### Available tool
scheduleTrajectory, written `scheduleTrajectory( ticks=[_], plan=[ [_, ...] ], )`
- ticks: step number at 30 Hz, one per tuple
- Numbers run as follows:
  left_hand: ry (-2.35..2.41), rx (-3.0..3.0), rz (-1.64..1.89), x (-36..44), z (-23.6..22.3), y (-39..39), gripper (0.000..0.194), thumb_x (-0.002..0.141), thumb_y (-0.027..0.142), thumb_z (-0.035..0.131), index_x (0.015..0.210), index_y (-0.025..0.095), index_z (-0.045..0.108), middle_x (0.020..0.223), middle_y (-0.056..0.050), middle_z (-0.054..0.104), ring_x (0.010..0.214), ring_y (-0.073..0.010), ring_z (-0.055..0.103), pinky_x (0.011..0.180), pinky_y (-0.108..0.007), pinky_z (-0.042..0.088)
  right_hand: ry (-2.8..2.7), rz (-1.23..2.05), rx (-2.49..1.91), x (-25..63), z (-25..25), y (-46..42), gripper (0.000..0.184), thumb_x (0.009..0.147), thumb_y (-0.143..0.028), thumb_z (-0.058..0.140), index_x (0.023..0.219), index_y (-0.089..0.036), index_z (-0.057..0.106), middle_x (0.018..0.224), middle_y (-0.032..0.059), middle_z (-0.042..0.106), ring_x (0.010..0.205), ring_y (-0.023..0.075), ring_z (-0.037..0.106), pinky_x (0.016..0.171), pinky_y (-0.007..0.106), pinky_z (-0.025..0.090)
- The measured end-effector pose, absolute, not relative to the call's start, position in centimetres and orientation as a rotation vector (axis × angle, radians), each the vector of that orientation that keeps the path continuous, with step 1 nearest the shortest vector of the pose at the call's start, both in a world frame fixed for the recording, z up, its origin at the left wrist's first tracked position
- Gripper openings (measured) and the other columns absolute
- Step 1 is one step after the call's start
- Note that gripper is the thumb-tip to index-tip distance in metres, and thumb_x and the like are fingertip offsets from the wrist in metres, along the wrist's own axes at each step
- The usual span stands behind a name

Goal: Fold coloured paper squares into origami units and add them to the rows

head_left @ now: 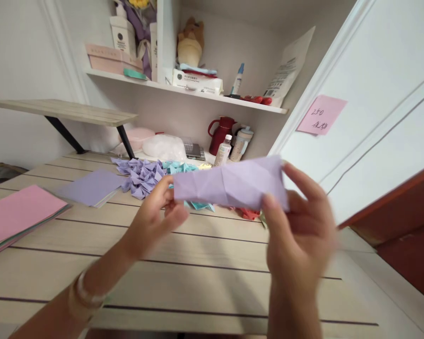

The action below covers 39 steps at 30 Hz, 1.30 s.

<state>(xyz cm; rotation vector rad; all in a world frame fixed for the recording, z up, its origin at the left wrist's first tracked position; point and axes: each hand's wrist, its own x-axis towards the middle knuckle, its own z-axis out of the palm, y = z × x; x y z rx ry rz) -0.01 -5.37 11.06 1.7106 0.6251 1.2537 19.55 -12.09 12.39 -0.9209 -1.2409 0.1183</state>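
A long, creased lilac paper strip [226,183] hangs above the pale, dark-lined plank bench [198,287], its right end clamped between thumb and fingers of the right grip [300,230]. The left grip [159,212] sits at the other end; blur hides whether it pinches. The strip partly covers crisp, angular teal folded-paper pieces [178,166].

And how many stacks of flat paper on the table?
2: the pink-topped stack at the picture's left edge, and the purple-topped stack right of it, near the folded purple pieces. Held purple paper not counted; others may be hidden.
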Motion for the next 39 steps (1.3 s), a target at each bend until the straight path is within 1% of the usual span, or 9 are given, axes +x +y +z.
scheduleTrajectory(
  ticks=[3, 9, 16, 20, 24, 29, 33, 36, 39],
  plan=[
    [0.663, 1.577, 1.114, 1.8, 10.3, -1.6, 0.041, 0.078, 0.04, 0.058, 0.111, 0.018, 0.047, 0.066, 0.001, 0.062, 0.056, -0.0134, 0.057, 0.053, -0.024, 0.046, -1.147, 0.364, -0.845, 18.5, 12.1, -7.2, 0.042, 0.081, -0.025, 0.057, 0.121, -0.026, 0.045, 0.079, 0.0009, 0.062, 0.068, 0.0143, 0.06, 0.059, 0.027, 0.051],
    [0.679, 1.186, 1.244, 2.8, 7.2, 1.6, 0.045, 0.069, 0.034, 0.07, 0.107, 0.022, 0.049, 0.105, -0.006, 0.062, 0.081, -0.0194, 0.065, 0.067, -0.033, 0.057, -1.083, 0.684, -0.879, 19.2, 7.9, -2.5, 0.047, 0.071, -0.032, 0.066, 0.114, -0.021, 0.05, 0.073, -0.0001, 0.063, 0.066, 0.0152, 0.061, 0.061, 0.029, 0.052],
    [0.795, 1.202, 1.408, 1.1, 5.1, 2.7, 0.027, 0.065, 0.03, 0.072, 0.077, 0.015, 0.052, 0.07, 0.002, 0.061, 0.062, -0.0112, 0.061, 0.057, -0.023, 0.055, -1.044, 0.727, -1.002, 20.0, 5.9, -2.1, 0.04, 0.067, -0.032, 0.07, 0.102, -0.018, 0.057, 0.063, -0.0032, 0.057, 0.059, 0.0127, 0.057, 0.057, 0.026, 0.05],
    [0.904, 1.172, 1.606, 0.9, 4.6, 3.6, 0.04, 0.061, 0.026, 0.075, 0.091, 0.019, 0.049, 0.081, 0.0, 0.061, 0.066, -0.0126, 0.063, 0.054, -0.02, 0.053, -0.995, 0.746, -0.972, 19.0, 4.3, -1.3, 0.049, 0.063, -0.026, 0.073, 0.107, -0.021, 0.053, 0.086, 0.0033, 0.061, 0.072, 0.0157, 0.062, 0.066, 0.03, 0.052],
    [0.798, 1.178, 1.482, 1.3, 4.8, 3.1, 0.034, 0.076, 0.035, 0.061, 0.104, 0.021, 0.047, 0.091, -0.005, 0.065, 0.081, -0.0166, 0.066, 0.073, -0.031, 0.054, -0.906, 0.714, -0.968, 18.1, 3.3, -1.4, 0.048, 0.067, -0.025, 0.069, 0.109, -0.021, 0.048, 0.114, 0.0101, 0.054, 0.084, 0.0187, 0.064, 0.075, 0.034, 0.052],
    [0.678, 1.343, 1.253, 2.3, 4.5, 1.8, 0.064, 0.075, 0.03, 0.063, 0.131, 0.025, 0.032, 0.103, -0.01, 0.063, 0.09, -0.0222, 0.065, 0.084, -0.039, 0.05, -0.888, 0.716, -0.972, 17.1, 3.2, -1.9, 0.033, 0.069, -0.026, 0.066, 0.098, -0.02, 0.05, 0.109, 0.0085, 0.056, 0.079, 0.0171, 0.065, 0.073, 0.032, 0.052],
    [0.737, 1.426, 1.305, 2.2, 4.1, 1.9, 0.039, 0.074, 0.031, 0.064, 0.11, 0.018, 0.057, 0.091, -0.008, 0.068, 0.09, -0.0225, 0.064, 0.084, -0.036, 0.05, -1.022, 0.956, -0.892, 16.4, 3.5, -2.2, 0.036, 0.063, -0.023, 0.071, 0.094, -0.02, 0.054, 0.109, 0.0083, 0.057, 0.081, 0.0189, 0.065, 0.072, 0.032, 0.054],
    [0.832, 1.411, 1.314, 1.6, 4.3, 2.4, 0.024, 0.07, 0.03, 0.065, 0.087, 0.014, 0.067, 0.087, -0.008, 0.07, 0.083, -0.0223, 0.065, 0.082, -0.035, 0.05, -1.141, 1.066, -0.862, 16.5, 3.7, -2.1, 0.053, 0.052, -0.018, 0.076, 0.102, -0.022, 0.058, 0.131, 0.0092, 0.04, 0.088, 0.0204, 0.064, 0.073, 0.032, 0.055],
    [0.807, 1.331, 1.306, 1.2, 4.6, 2.6, 0.025, 0.067, 0.027, 0.066, 0.088, 0.013, 0.068, 0.081, -0.007, 0.071, 0.077, -0.0204, 0.065, 0.079, -0.034, 0.051, -1.213, 1.009, -0.894, 17.2, 3.7, -1.8, 0.055, 0.051, -0.017, 0.077, 0.104, -0.025, 0.061, 0.142, 0.0078, 0.024, 0.089, 0.0186, 0.062, 0.076, 0.032, 0.054]
  ],
)
